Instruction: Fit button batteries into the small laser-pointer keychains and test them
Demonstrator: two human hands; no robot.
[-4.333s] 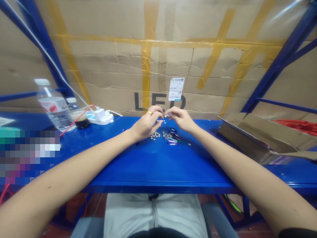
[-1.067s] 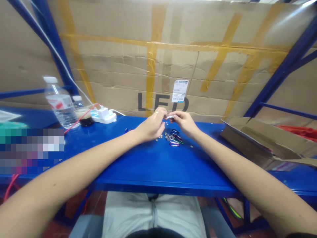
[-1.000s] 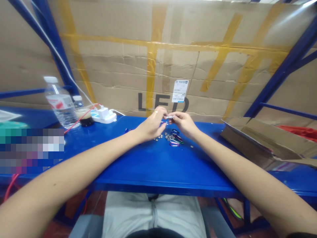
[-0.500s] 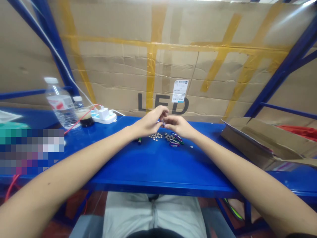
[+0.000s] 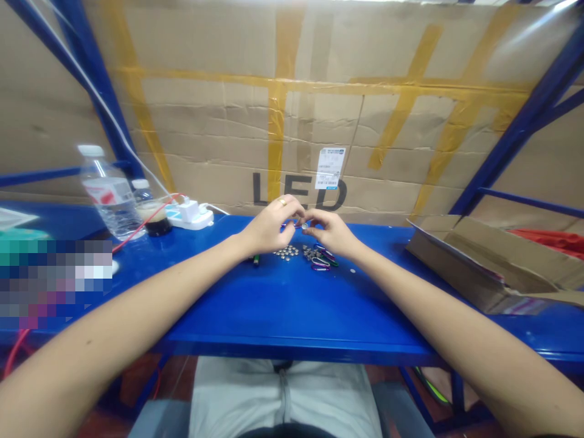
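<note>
The small silver piece (image 5: 303, 225) is pinched between the fingers of the left hand (image 5: 268, 229) and the right hand (image 5: 332, 233), just above the bench (image 5: 292, 304). Half a second ago the hands were closer together and hid it. Button cells (image 5: 286, 251) and carabiners (image 5: 322, 260) lie at 6 o'clock of the fingers. A cardboard box (image 5: 483, 261) sits well apart at 3 o'clock. Open bench runs to the near edge.

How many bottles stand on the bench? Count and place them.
2. A clear bottle stands far left; a smaller bottle with dark liquid sits just right of it. More could be hidden.
</note>
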